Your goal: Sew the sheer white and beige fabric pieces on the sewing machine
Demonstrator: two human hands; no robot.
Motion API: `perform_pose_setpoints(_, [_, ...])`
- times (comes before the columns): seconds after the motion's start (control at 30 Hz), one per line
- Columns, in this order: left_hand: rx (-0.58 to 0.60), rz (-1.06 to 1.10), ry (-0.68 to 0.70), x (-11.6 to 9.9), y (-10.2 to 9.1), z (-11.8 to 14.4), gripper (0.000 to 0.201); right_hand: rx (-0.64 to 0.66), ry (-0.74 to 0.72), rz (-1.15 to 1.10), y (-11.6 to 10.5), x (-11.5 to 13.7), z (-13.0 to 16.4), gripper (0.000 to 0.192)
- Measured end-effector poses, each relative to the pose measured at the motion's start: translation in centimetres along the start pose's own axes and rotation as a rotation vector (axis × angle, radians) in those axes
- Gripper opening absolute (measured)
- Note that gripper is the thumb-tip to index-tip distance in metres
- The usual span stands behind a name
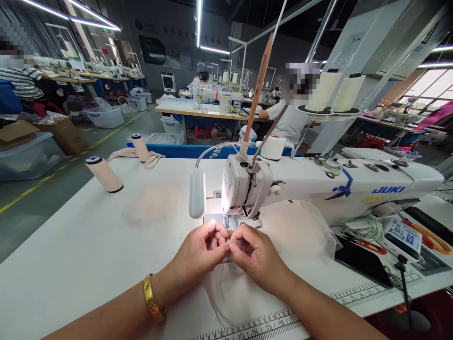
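Observation:
My left hand (204, 249) and my right hand (255, 252) meet fingertip to fingertip just in front of the needle of a white Juki sewing machine (318, 182). Both pinch a small piece of sheer white fabric (230, 283) that trails down toward the table's front edge. A gold bangle (153, 298) sits on my left wrist. The machine's lamp (197, 193) lights the needle plate (226, 220) right behind my fingers.
Two thread cones (104, 173) lie tilted at the table's far left with a strap beside the farther one. A control box (403, 236), orange scissors (430, 240) and white cord (364, 227) lie right of the machine. Other people sit at benches behind.

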State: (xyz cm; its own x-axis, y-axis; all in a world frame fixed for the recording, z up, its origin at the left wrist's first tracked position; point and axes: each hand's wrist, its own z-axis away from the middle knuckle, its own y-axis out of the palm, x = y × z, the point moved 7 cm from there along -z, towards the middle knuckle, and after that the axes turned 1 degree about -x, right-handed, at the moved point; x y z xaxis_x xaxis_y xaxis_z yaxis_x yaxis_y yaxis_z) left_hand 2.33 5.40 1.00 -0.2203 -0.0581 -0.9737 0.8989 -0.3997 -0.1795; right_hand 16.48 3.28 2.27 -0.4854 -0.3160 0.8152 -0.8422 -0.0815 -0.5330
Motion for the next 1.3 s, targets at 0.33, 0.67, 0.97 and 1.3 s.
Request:
perform_pose_setpoints(0.33, [0.046,-0.019,-0.038,0.2,0.0,0.1,0.023,0.003,0.013,0.015,0.0,0.0,0.1,0.012])
perform_pose_setpoints(0.67, [-0.081,-0.637,0.113,-0.9,0.1,-0.7,0.026,-0.009,0.084,0.206,0.5,-1.1,-0.8,0.019])
perform_pose_setpoints(0.97, [-0.180,-0.939,0.603,-1.7,1.0,0.2,0.023,-0.016,0.114,0.377,0.5,-1.7,-1.8,0.021])
perform_pose_setpoints(1.3, [-0.102,-1.034,0.710,-1.5,1.4,0.5,0.033,-0.055,-0.073,0.558,0.3,-1.6,-0.1,0.012])
